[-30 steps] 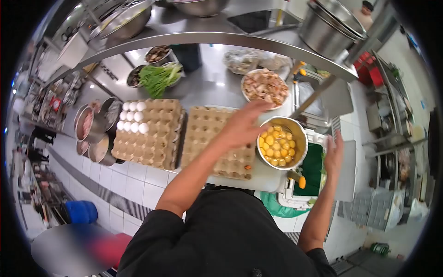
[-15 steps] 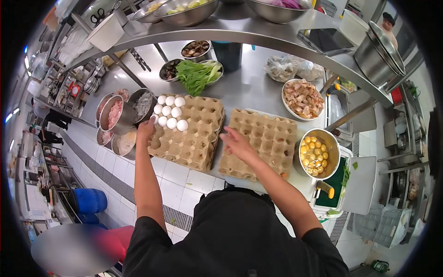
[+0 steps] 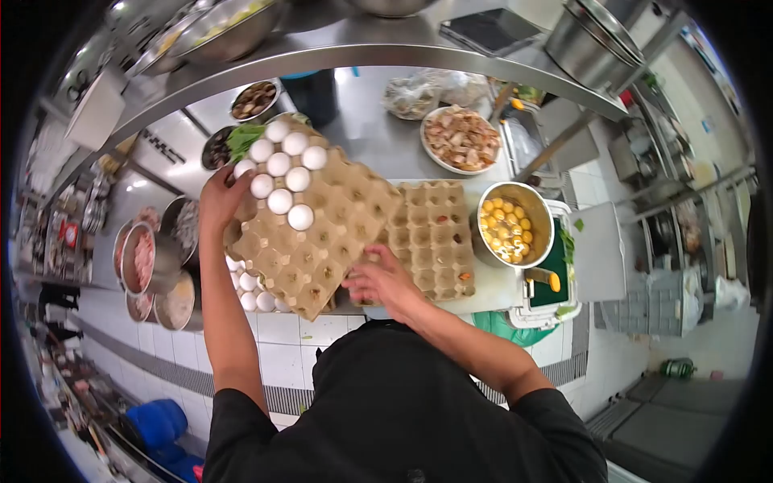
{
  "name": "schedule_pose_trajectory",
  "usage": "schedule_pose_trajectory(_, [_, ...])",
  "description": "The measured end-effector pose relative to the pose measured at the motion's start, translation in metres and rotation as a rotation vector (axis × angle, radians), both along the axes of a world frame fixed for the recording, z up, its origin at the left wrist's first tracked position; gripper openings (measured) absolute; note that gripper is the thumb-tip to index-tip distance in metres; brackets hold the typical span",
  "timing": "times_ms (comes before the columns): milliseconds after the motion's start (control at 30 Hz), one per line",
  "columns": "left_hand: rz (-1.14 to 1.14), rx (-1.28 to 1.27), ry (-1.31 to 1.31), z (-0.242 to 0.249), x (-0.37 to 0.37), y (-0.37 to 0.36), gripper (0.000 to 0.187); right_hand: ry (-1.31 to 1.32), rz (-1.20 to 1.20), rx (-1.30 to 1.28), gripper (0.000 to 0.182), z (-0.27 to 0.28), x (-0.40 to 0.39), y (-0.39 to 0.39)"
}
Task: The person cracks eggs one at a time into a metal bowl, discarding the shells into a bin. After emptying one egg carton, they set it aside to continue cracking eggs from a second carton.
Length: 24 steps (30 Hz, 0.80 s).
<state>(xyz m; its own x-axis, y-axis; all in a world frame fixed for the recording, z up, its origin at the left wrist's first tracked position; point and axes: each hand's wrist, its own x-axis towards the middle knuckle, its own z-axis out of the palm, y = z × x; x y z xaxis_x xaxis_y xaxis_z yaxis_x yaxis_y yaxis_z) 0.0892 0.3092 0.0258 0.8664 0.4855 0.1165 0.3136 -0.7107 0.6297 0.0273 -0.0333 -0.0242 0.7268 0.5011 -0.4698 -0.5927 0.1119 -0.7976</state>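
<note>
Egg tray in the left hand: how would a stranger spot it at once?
Below the steel shelf, the left hand grips a cardboard egg tray, turned askew. White eggs cluster only at its upper left, while the neighbouring tray on the right shows none.

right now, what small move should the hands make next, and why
I'd probably close the right hand on the upper egg tray's near right edge to steady it: its fingers are spread by that edge, the left hand grips the left side, white eggs cluster at the far left, and more eggs show beneath.
</note>
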Motion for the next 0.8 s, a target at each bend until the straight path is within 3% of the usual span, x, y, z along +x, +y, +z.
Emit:
schedule_pose_trajectory(67, [-0.239,0.002,-0.018,-0.011,0.042,-0.03,0.061,0.298,-0.081,0.133,0.034,-0.004,-0.016,-0.03])
schedule_pose_trajectory(233, [-0.617,-0.001,0.097,-0.033,0.105,-0.141,0.059,0.478,-0.242,0.193,0.027,0.001,-0.053,-0.077])
schedule_pose_trajectory(367, [-0.757,0.054,0.195,-0.054,0.126,-0.193,0.058,0.554,-0.309,0.228,0.034,-0.011,-0.069,-0.093])
schedule_pose_trajectory(467, [-0.781,-0.059,0.278,-0.08,0.132,-0.211,0.058,0.531,-0.347,0.172,0.033,-0.016,-0.074,-0.101])
schedule_pose_trajectory(567, [-0.836,0.122,-0.04,-0.114,0.137,-0.215,0.054,0.506,-0.405,0.133,0.031,-0.027,-0.074,-0.12])
schedule_pose_trajectory(633, [-0.869,0.072,0.018,-0.112,0.137,-0.213,0.053,0.26,-0.031,-0.255,0.028,-0.031,-0.072,-0.139])
schedule_pose_trajectory(667, [-0.897,0.023,0.068,-0.109,0.137,-0.211,0.051,0.081,-0.079,-0.376,0.028,-0.035,-0.074,-0.145])
schedule_pose_trajectory(767, [-0.822,-0.104,0.256,-0.092,0.129,-0.218,0.053,0.016,-0.204,-0.549,0.03,-0.026,-0.052,-0.163])
schedule_pose_trajectory(800, [-0.81,-0.097,0.298,-0.086,0.129,-0.218,0.054,-0.008,-0.127,-0.626,0.037,-0.027,-0.047,-0.168])
